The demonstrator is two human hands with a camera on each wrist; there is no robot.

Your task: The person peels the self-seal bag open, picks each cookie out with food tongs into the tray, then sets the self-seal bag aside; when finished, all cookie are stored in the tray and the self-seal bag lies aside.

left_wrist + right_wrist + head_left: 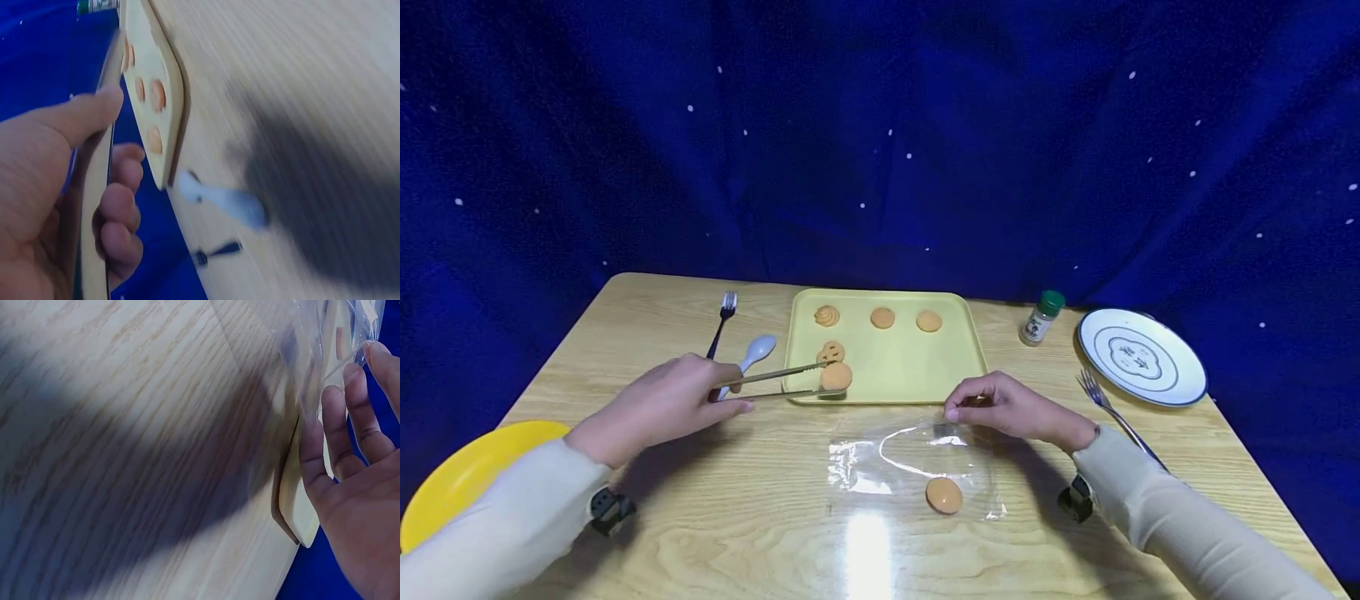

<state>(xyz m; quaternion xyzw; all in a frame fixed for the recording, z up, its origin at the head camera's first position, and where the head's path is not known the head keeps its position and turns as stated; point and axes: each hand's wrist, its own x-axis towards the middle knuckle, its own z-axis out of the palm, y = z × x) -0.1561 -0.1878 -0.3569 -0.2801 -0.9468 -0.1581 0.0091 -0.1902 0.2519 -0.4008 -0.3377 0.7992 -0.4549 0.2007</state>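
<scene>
My left hand (pixel 673 402) grips metal tongs (pixel 778 376), seen close up as a long strip (pixel 97 187) in the left wrist view. Between the tong tips is a round cookie (pixel 837 377), over the front left edge of a pale yellow tray (pixel 910 367). Just behind it on the tray lies a pretzel-shaped cookie (pixel 831 352). With thumb and fingertips, my right hand (pixel 1011 406) pinches the upper edge of a clear plastic bag (pixel 887 462) in front of the tray. A smooth round cookie (pixel 943 495) shows at the bag's lower right.
A swirled cookie (pixel 827 316) and two round ones line the tray's back. Left of it are a fork (pixel 724 315), a pale spoon (pixel 758 348) and a yellow plate (pixel 467 475). On the right stand a green-capped shaker (pixel 1041 318), a white plate (pixel 1172 346) and another fork (pixel 1112 408).
</scene>
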